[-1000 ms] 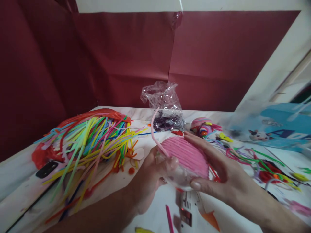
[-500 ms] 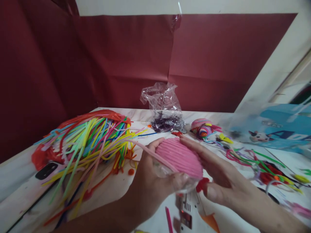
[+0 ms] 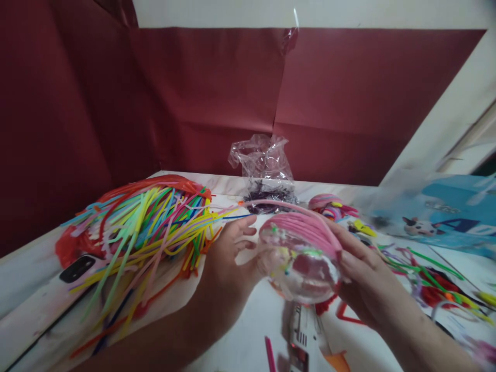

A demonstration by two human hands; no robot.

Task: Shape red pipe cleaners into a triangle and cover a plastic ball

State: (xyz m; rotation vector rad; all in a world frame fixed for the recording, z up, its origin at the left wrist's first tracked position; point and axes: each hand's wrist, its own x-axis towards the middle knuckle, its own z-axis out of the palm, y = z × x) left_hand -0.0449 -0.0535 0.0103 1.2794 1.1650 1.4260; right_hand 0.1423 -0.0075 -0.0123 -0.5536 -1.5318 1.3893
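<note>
A clear, rounded plastic shell (image 3: 310, 281) is held up over the table, its upper part covered with rows of pink pipe cleaner (image 3: 296, 227). One loose pink strand arches over the top from the right side to the left. My right hand (image 3: 370, 274) grips the shell's right edge between thumb and fingers, with the strand's near part by the fingertips. At the left, my left hand (image 3: 232, 263) has its fingers spread; its thumb reaches the shell's side, and whether it touches cannot be made out. Small coloured spots show through the plastic.
A large bundle of coloured pipe cleaners (image 3: 155, 222) lies left, beside a phone (image 3: 79, 268). Behind stands a clear plastic bag (image 3: 267, 175) with dark contents. A striped ball (image 3: 327, 201) and loose strands (image 3: 434, 274) lie right. A white printed object (image 3: 302, 330) sits below.
The shell has turned, so its clear underside faces me. My left hand has let go and spread its fingers, while my right hand has taken hold. The loose strand now arches over the top.
</note>
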